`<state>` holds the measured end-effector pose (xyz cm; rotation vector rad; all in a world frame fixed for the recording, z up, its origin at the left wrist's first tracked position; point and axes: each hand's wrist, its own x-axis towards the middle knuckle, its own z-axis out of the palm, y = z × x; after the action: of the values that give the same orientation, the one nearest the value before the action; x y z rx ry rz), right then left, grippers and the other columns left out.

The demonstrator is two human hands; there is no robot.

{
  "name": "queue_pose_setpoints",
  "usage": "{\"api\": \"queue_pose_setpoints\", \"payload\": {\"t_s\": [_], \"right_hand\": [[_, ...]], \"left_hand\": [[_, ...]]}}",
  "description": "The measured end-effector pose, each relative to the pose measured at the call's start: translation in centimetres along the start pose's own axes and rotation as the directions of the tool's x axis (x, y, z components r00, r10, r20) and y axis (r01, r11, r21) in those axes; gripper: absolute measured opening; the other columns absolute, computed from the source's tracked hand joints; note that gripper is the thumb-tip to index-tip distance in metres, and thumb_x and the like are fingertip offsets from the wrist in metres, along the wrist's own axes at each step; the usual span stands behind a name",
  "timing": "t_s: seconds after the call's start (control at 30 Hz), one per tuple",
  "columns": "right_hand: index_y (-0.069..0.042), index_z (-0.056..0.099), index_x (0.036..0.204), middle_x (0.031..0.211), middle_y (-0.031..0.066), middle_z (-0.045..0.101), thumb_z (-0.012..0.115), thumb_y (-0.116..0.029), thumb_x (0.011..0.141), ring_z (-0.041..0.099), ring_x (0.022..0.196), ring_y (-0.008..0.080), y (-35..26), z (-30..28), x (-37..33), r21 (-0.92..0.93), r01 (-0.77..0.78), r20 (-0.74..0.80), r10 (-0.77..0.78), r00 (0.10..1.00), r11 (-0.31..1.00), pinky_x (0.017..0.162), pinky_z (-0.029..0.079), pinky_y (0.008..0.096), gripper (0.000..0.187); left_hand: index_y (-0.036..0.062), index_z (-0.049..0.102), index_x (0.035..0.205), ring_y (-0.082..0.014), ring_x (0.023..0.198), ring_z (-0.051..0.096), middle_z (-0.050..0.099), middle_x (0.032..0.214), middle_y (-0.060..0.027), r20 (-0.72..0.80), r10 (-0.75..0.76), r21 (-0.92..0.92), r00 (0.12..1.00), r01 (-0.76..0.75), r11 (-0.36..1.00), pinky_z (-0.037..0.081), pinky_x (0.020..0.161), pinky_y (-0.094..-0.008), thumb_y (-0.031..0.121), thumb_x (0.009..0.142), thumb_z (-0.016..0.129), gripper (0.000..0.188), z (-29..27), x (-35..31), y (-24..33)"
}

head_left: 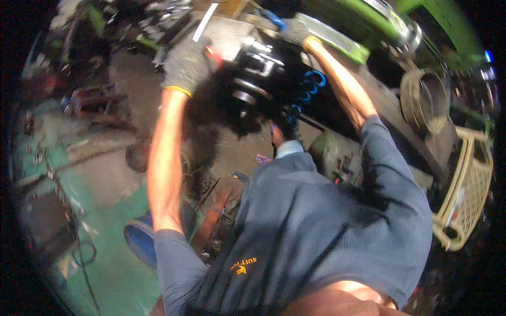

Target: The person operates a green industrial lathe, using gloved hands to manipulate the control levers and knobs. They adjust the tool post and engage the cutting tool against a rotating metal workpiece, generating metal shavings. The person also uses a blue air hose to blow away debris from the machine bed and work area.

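My left hand (185, 66), in a grey knit glove with a yellow cuff, is closed beside a black metal machine part (258, 68). A small red piece (214, 56) shows at its fingers, too blurred to name. Past the fingertips a thin white strip (205, 22) stands out; whether the hand holds it I cannot tell. On the other side of the black part, my right hand (296, 30), gloved alike, is wrapped round a blue tool (275, 20), mostly hidden. Below this hand hangs a coiled blue hose (314, 80); its connection to the tool does not show.
A green machine (369, 16) fills the upper right, with a metal ring-shaped part (423, 97) below it. At the right is a beige plastic chair (464, 189). A blue drum (141, 239) stands at lower left on green flooring. Metal parts (163, 23) crowd the upper left.
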<state>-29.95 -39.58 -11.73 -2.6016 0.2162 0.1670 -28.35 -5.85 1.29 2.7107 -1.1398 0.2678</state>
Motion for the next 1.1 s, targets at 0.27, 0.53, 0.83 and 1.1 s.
{"api": "queue_pose_setpoints", "payload": {"t_s": [0.27, 0.53, 0.83, 1.1], "right_hand": [[-0.029, 0.048, 0.154, 0.146, 0.0157, 0.06, 0.071, -0.041, 0.085, 0.063, 0.126, 0.0407, 0.4, 3.0, 1.1, 0.123, 0.228, -0.034, -0.225, 0.974, 0.966, 0.103, 0.052, 0.0471, 0.074], [-0.009, 0.067, 0.123, 0.112, 0.0233, 0.074, 0.067, -0.052, 0.086, 0.071, 0.106, 0.0413, -3.9, -1.1, -4.4, 0.101, -0.06, -0.016, 0.062, 0.998, 0.993, 0.092, 0.054, 0.0502, 0.056], [-0.012, 0.065, 0.114, 0.103, 0.0205, 0.072, 0.073, -0.051, 0.087, 0.07, 0.096, 0.0423, -18.8, -2.5, -13.7, 0.124, 0.105, -0.364, -0.054, 0.93, 0.987, 0.083, 0.055, 0.0518, 0.048], [-0.006, 0.076, 0.099, 0.097, 0.022, 0.074, 0.075, -0.038, 0.074, 0.073, 0.092, 0.0397, -32.6, 2.4, -14.3, -0.006, 0.099, -0.108, -0.099, 0.989, 0.995, 0.08, 0.058, 0.0513, 0.04]], "left_hand": [[0.0171, 0.067, 0.124, -0.0461, 0.104, 0.067, 0.071, 0.109, -0.0237, 0.289, -0.159, 0.108, 0.944, 0.132, 0.985, 0.054, 0.086, -0.0541, 0.039, 0.086, 0.063, 0.044, 2.4, 6.2, -2.5], [0.0125, 0.071, 0.124, -0.0338, 0.11, 0.067, 0.072, 0.117, -0.0141, -0.171, 0.009, -0.041, 0.985, -0.016, 0.999, 0.052, 0.096, -0.0462, 0.033, 0.091, 0.071, 0.039, -1.2, -0.7, 0.4], [0.0008, 0.04, 0.156, -0.0317, 0.125, 0.063, 0.061, 0.14, -0.0225, -0.092, -0.088, -0.725, 0.992, -0.006, 0.689, 0.049, 0.107, -0.0414, 0.031, 0.082, 0.085, 0.092, 2.3, -10.2, 5.7], [0.0024, 0.072, 0.119, -0.0395, 0.128, 0.056, 0.067, 0.128, -0.0231, -0.103, -0.105, -0.183, 0.989, 0.085, 0.979, 0.038, 0.112, -0.0584, 0.028, 0.097, 0.063, 0.035, 11.1, -19.1, 1.0]]}}
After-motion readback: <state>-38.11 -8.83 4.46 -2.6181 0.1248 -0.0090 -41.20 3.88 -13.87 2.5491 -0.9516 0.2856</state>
